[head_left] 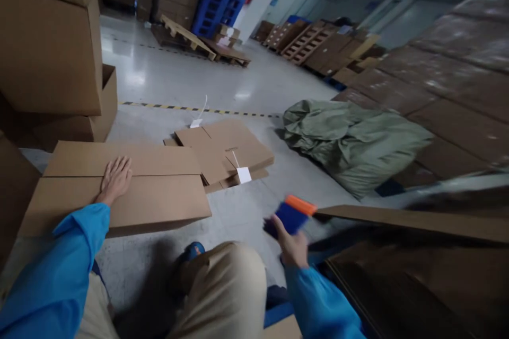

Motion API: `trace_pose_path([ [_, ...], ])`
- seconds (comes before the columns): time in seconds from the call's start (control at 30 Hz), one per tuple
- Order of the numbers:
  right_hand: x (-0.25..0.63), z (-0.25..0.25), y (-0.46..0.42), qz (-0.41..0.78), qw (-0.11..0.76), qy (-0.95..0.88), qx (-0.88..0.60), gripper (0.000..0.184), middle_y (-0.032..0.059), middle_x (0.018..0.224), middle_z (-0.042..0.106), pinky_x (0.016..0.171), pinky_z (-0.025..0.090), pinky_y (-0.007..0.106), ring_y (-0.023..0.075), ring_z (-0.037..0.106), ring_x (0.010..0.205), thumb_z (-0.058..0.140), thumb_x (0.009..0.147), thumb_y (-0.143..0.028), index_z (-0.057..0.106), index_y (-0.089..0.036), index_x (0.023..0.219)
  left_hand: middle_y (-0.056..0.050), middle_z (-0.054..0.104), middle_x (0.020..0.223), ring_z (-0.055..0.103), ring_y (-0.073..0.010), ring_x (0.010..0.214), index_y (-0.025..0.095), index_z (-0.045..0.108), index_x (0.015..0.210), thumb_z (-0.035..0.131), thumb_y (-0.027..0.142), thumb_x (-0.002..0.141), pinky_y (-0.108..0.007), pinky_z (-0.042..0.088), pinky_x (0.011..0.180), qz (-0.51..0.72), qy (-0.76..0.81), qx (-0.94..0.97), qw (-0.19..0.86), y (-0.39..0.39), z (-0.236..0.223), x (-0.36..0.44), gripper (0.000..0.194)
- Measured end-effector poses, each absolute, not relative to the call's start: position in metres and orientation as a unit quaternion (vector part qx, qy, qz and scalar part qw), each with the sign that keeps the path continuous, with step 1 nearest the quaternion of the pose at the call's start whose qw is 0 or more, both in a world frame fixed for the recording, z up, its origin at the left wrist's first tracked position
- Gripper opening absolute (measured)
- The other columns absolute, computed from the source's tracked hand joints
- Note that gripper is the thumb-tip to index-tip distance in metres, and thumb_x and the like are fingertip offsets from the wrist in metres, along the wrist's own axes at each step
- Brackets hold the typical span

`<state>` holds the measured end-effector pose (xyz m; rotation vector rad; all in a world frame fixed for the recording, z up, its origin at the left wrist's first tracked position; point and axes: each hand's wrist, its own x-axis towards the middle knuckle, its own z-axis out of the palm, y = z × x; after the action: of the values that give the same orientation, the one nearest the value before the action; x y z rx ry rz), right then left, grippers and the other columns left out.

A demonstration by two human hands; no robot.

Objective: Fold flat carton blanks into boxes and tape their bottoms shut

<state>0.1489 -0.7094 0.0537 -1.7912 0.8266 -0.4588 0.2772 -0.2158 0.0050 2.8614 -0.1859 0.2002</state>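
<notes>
My left hand (116, 179) lies flat on top of a brown cardboard box (167, 193), its fingers stretched across the seam between the two closed top flaps. No tape shows along that seam. My right hand (293, 246) is raised off to the right, over the floor and apart from the box. Its fingers are wrapped round a blue, block-like tool with an orange edge (296, 216). Motion blurs this tool, so its exact kind is unclear.
Flattened cartons (226, 145) with white tags lie on the floor beyond the box. A green cloth sack (350, 137) slumps against wrapped cartons (449, 74) on the right. Large boxes (47, 53) tower at left. An open carton's flap (417, 222) juts in at lower right.
</notes>
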Motion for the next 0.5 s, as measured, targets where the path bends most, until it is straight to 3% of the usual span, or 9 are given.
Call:
trace_pose_path([
  [0.1, 0.269, 0.036, -0.661, -0.132, 0.599, 0.296, -0.732, 0.049, 0.0095, 0.083, 0.073, 0.076, 0.059, 0.032, 0.0205, 0.071, 0.078, 0.080, 0.060, -0.054, 0.067, -0.014, 0.087, -0.012, 0.037, 0.160, 0.028, -0.0266, 0.152, 0.012, 0.044, 0.154, 0.021, 0.034, 0.104, -0.047, 0.014, 0.125, 0.072, -0.063, 0.986, 0.136, -0.215, 0.004, 0.276, 0.059],
  [0.23, 0.346, -0.004, -0.596, -0.083, 0.603, 0.326, -0.723, 0.035, 0.0096, 0.080, 0.072, 0.086, 0.058, 0.036, 0.0258, 0.069, 0.092, 0.082, 0.063, -0.039, 0.066, -0.013, 0.080, -0.013, 0.041, 0.158, 0.029, -0.0257, 0.151, 0.011, 0.046, 0.152, 0.020, 0.033, 0.104, -0.046, 0.018, 0.125, 0.068, -0.049, 0.987, 0.136, -0.215, 0.005, 0.277, 0.059],
  [0.33, 0.352, -0.025, -0.575, -0.075, 0.592, 0.392, -0.700, 0.028, 0.0134, 0.089, 0.072, 0.093, 0.056, 0.037, 0.0297, 0.068, 0.105, 0.074, 0.072, -0.040, 0.064, -0.016, 0.083, -0.013, 0.044, 0.156, 0.032, -0.0257, 0.150, 0.009, 0.049, 0.150, 0.021, 0.031, 0.104, -0.046, 0.022, 0.124, 0.071, -0.050, 0.987, 0.135, -0.216, 0.009, 0.278, 0.058],
  [0.5, 0.302, -0.043, -0.561, -0.062, 0.596, 0.427, -0.677, 0.039, 0.0168, 0.098, 0.072, 0.094, 0.058, 0.039, 0.0322, 0.066, 0.115, 0.063, 0.077, -0.053, 0.060, -0.017, 0.091, -0.013, 0.047, 0.154, 0.037, -0.0263, 0.147, 0.009, 0.053, 0.147, 0.024, 0.035, 0.103, -0.045, 0.023, 0.124, 0.058, -0.065, 0.989, 0.118, -0.197, 0.024, 0.275, 0.059],
])
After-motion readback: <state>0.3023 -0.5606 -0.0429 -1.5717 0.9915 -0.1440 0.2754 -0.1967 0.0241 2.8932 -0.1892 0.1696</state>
